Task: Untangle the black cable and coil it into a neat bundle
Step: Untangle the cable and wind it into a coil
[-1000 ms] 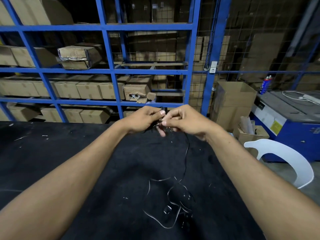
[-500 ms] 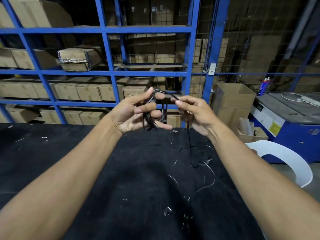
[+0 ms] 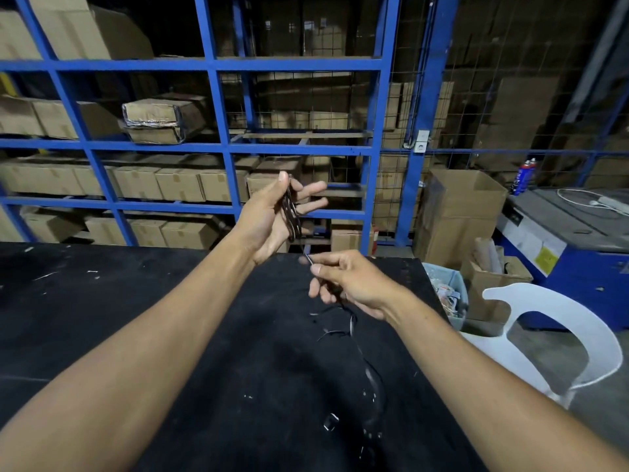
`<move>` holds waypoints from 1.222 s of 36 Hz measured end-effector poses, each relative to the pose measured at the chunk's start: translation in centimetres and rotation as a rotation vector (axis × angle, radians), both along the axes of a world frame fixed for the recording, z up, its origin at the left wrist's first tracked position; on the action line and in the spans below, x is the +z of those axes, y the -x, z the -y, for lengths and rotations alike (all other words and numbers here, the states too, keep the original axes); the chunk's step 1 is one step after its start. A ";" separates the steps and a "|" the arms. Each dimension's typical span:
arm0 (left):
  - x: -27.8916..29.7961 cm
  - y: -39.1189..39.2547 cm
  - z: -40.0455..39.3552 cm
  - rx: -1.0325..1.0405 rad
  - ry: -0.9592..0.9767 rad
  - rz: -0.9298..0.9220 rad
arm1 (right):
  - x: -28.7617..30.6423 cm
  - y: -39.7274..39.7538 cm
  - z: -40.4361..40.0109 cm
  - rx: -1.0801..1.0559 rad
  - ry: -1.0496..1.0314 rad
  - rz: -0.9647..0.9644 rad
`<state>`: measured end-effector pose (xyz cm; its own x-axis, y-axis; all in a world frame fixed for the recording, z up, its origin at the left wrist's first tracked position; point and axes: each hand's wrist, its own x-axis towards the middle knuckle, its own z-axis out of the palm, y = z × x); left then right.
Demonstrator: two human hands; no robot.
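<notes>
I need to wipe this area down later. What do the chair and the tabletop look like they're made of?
The white chair looks like moulded plastic: a smooth, faintly glossy one-piece curve. The tabletop looks matte black, scuffed and specked with debris; it may be a rubber or fabric covering, but that is unclear.

The thin black cable (image 3: 291, 212) hangs partly looped above the bench's far edge, its loose tail trailing onto the bench top.

Black cable (image 3: 291, 212): thin, smooth sheath with glossy highlights. Table (image 3: 136, 301): matt black, cloth-like covering, flecked with pale scraps. Behind the table, shelving frame (image 3: 218, 107): blue-painted metal; boxes (image 3: 177, 183): dull brown cardboard. Right of the table, chair (image 3: 558, 338): smooth white plastic.
</notes>
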<state>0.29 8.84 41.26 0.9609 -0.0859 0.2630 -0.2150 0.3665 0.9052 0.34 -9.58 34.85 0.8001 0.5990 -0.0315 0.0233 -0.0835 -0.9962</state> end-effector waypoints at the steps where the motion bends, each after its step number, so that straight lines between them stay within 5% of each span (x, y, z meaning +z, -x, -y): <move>1: -0.3 -0.1 -0.1 0.053 -0.054 0.012 | 0.3 0.2 0.1 0.025 0.041 0.019; 10: -1.8 0.1 -0.7 0.109 -0.787 0.076 | 5.1 0.6 1.2 0.096 0.288 0.258; 19: -0.5 2.2 -0.6 -0.254 -0.923 -0.110 | 8.4 -1.8 3.6 -0.062 0.244 0.452; 32: 0.8 2.9 -1.3 -0.643 -0.100 -0.312 | 5.4 -4.4 4.5 -0.157 -0.089 0.242; 40: 0.9 1.7 -0.3 -0.596 0.288 -0.184 | 2.2 -3.5 2.3 -0.117 -0.128 0.112; 44: 1.4 1.0 0.6 -0.374 0.342 -0.067 | 0.2 -2.3 0.9 -0.078 -0.114 0.055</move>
